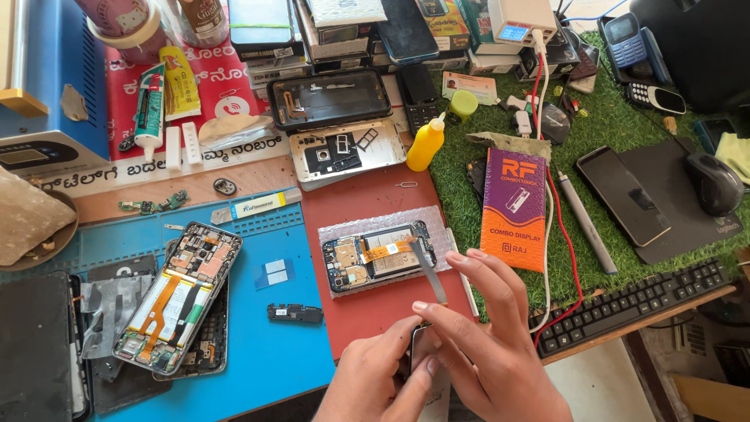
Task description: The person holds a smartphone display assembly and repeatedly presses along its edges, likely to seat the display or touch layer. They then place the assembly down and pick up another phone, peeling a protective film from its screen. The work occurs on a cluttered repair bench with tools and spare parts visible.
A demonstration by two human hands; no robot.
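An opened phone with orange flex cables (178, 297) lies on a blue work mat (281, 344). A yellow squeeze bottle (426, 143) stands near a black keyboard (637, 305) on green artificial grass (617, 133).

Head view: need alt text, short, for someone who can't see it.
Two bare hands, the left hand and right hand, meet at the bottom edge over a small dark flat part, above a cluttered phone-repair bench. An opened phone lies on bubble wrap on a red mat; another opened phone lies on a blue mat.
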